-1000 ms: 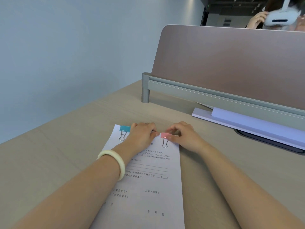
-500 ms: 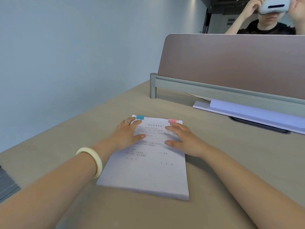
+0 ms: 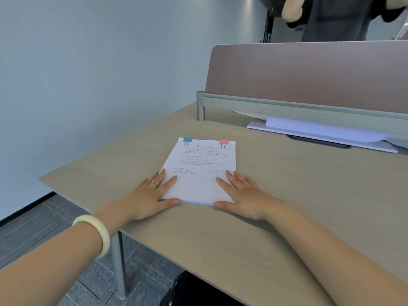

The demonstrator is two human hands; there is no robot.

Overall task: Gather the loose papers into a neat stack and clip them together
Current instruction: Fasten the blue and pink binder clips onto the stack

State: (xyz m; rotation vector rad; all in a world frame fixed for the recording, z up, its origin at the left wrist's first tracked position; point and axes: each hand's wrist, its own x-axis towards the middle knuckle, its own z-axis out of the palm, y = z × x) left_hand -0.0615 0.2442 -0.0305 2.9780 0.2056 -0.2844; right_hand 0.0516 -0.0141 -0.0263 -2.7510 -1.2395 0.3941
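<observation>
A neat stack of printed papers (image 3: 202, 166) lies flat on the beige desk (image 3: 287, 195). Two binder clips grip its far edge: a teal clip (image 3: 187, 140) at the left corner and a pink clip (image 3: 223, 142) near the right corner. My left hand (image 3: 152, 193) rests flat with fingers spread on the stack's near left corner, thumb along the near edge. My right hand (image 3: 240, 193) lies flat on the near right corner in the same way. Neither hand grips anything.
A brown divider panel (image 3: 309, 76) on a grey rail bounds the desk's far side. More white paper on a flat board (image 3: 320, 131) lies under it at the right. A person stands behind the divider. The desk's left edge drops to the floor; a black object sits below the near edge.
Both hands left the clips at the far edge and slid back to the stack's near corners, now flat and spread. My view pulled back and up.
</observation>
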